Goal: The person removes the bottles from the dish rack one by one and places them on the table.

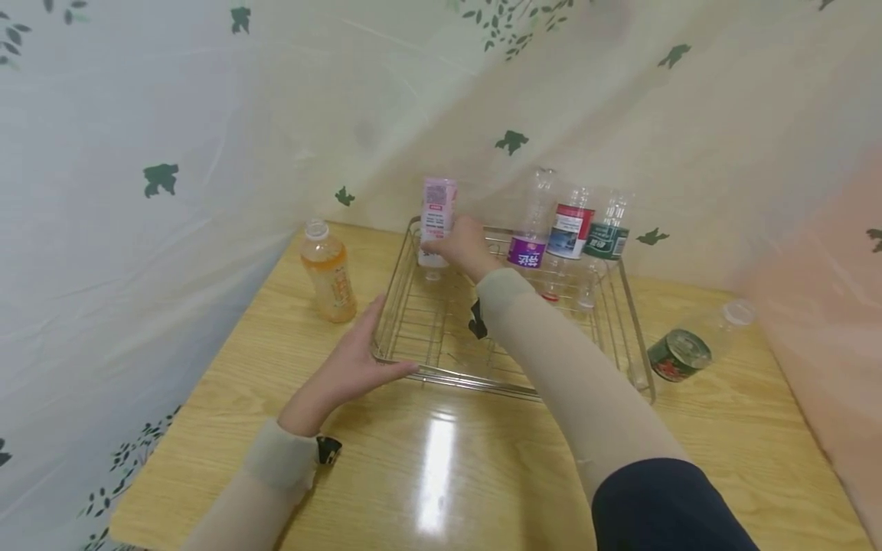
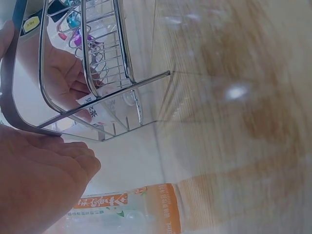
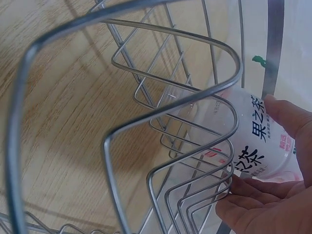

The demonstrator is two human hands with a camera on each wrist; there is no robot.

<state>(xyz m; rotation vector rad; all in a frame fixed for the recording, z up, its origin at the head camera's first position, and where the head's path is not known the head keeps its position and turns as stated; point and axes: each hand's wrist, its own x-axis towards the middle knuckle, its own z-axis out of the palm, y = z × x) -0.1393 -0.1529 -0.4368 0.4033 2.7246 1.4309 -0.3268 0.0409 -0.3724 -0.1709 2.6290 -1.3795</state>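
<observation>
My right hand [image 1: 465, 246] grips a clear plastic bottle [image 1: 436, 218] with a pink-and-white label, neck down at the back left corner of a wire rack [image 1: 413, 321]. In the right wrist view, thumb and fingers lie on opposite sides of the bottle [image 3: 265, 139], beside the looped wires. My left hand [image 1: 351, 360] touches the rack's near left corner, thumb along the front rim and fingers at the left side. Inside the rack, three bottles stand neck down along the back: one purple-labelled [image 1: 527, 249], one red-and-white [image 1: 570, 229], one green-labelled [image 1: 606, 239].
An orange-labelled bottle [image 1: 329, 275] stands upright left of the rack. To the right, a clear bottle with a green label [image 1: 678, 355] is on the wooden table [image 1: 386, 474]. A patterned sheet [image 1: 413, 99] hangs right behind the table.
</observation>
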